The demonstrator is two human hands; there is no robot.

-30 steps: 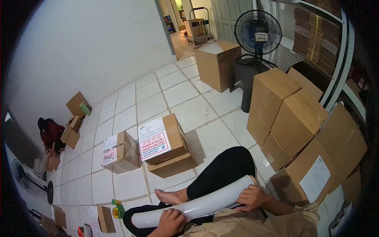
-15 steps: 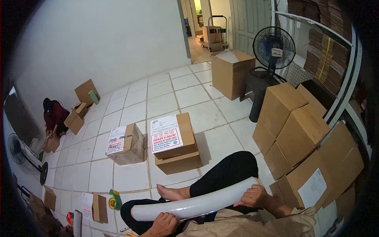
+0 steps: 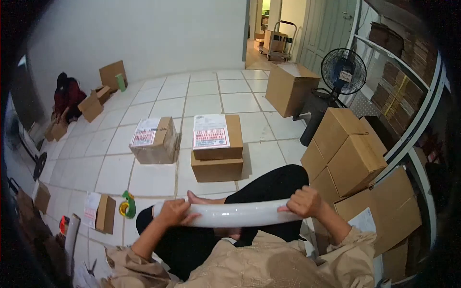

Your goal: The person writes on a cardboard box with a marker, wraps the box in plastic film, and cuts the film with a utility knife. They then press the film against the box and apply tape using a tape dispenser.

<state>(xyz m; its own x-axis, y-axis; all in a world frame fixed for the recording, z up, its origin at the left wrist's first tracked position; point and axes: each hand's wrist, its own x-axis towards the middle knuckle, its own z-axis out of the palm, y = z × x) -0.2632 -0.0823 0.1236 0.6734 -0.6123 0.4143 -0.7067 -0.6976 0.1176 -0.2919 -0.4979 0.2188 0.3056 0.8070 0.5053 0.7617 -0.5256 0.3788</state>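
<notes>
A glossy white roll of plastic film [image 3: 237, 213] lies level across my lap, above my crossed legs in black trousers. My left hand [image 3: 174, 212] is closed around it near its left end. At the other end, my right hand [image 3: 303, 202] grips it with curled fingers. Past my feet stand two stacked cardboard boxes [image 3: 217, 170], the upper one bearing a white label with red print. Left of these sits a plastic-wrapped box [image 3: 161, 148] with a similar label.
A green tape dispenser [image 3: 127, 205] and a small labelled box [image 3: 105, 213] are on the tiles at left. Cardboard boxes [image 3: 353, 144] pile up at right, near a black fan [image 3: 343, 72]. A person [image 3: 67, 98] crouches over boxes far left. A loaded trolley [image 3: 276, 43] stands beyond the doorway.
The roll has gone from slanting up at its right to nearly level. My left hand has moved up and inward on it. The camera view has shifted.
</notes>
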